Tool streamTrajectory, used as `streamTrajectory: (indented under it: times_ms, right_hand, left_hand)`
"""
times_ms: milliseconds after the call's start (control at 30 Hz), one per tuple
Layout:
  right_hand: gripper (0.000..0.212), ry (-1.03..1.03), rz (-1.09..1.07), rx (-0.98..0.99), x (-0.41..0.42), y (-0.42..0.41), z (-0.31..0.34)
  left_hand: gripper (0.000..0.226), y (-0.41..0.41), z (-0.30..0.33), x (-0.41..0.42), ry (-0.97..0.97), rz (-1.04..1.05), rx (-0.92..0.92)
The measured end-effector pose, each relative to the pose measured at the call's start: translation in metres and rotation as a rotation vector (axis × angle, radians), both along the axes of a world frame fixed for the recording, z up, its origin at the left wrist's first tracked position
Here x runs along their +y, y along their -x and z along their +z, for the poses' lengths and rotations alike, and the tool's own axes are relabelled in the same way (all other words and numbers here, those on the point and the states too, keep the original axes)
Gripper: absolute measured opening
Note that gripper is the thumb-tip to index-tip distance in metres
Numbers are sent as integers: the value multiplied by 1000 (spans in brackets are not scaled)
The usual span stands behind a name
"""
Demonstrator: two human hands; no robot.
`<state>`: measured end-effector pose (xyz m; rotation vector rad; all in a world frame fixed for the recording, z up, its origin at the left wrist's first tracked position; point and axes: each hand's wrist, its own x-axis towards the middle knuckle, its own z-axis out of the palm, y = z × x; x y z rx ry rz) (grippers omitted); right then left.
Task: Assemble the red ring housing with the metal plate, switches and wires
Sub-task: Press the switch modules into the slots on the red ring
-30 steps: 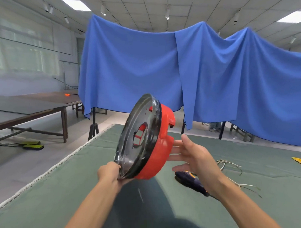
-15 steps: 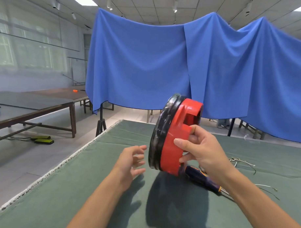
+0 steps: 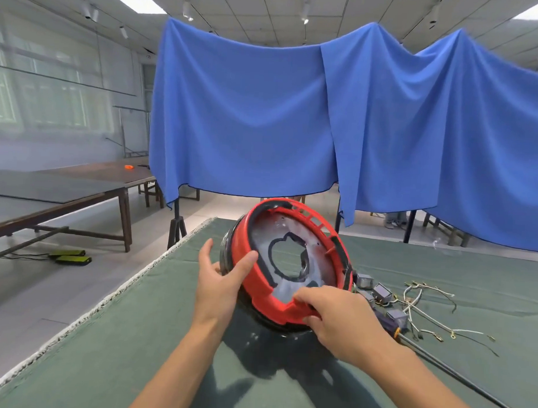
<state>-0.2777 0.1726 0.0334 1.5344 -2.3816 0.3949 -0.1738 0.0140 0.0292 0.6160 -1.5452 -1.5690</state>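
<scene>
Both hands grip red ring housing (image 3: 290,259), open side up: left hand (image 3: 220,283) thumb over rim, right hand (image 3: 341,317) fingers (image 3: 304,296) pinching near edge. Switches (image 3: 380,291) just beside right fingers; likely next, seat one inside.

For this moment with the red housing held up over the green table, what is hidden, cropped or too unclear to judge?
Head view only:
- Underside of the red ring housing: faces away; the right hand covers its near rim.
- Left hand fingers: behind the housing, so their hold is unclear.
- Screwdriver handle: mostly behind the right hand.
- Switches: small and blurred; terminals unreadable.
- Wires: a tangle, ends too fine to trace.
- Metal plate: glare hides any screws.
</scene>
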Motion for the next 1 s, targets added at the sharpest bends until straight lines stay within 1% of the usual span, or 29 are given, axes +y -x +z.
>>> streamTrajectory:
  times_ms: [67,167,267,333,433,467,567,667,700,733,767,833,867,933,1000]
  right_hand:
    - [29,-35,31,25,1,1,-3]
    - [33,-49,58,49,1,3,-7]
    - [24,-27,57,29,2,7,-11]
    - [19,21,30,34,5,12,-13]
    - [33,63,-21,9,11,20,-15]
    - [35,62,-14,-2,11,22,-16]
    - [35,93,27,-39,7,18,-13]
    - [39,178,31,-58,1,9,-5]
    - [40,203,17,-65,-2,7,1]
    - [40,228,-6,-82,-5,5,6]
    - [39,255,-34,-105,-8,4,11]
    - [38,326,-92,-141,-15,0,20]
    - [37,366,-126,-166,-18,-2,24]
    - [35,460,-189,-271,-25,-7,30]
    - [30,493,-223,-355,-30,-8,36]
  left_hand:
    - [102,1,-5,-4,36,59,-80]
    - [95,4,-11,-8,41,70,-129]
    - [68,7,-16,-9,67,111,-167]
    - [55,7,-18,-10,56,127,-185]
    - [39,4,-18,-12,-31,103,-167]
    - [41,3,-19,-13,-62,89,-147]
    - [72,3,-18,-16,-143,72,-86]
    - [88,3,-12,-13,-182,61,-59]
    - [87,4,-9,-9,-205,77,-57]
    - [82,4,-7,-5,-247,102,-40]
    - [73,4,-5,0,-331,108,9]
    - [46,6,-2,11,-543,21,129]
    - [41,9,-2,18,-602,-58,149]
    - [44,14,-2,34,-662,-185,185]
    - [44,19,-5,45,-677,-176,244]
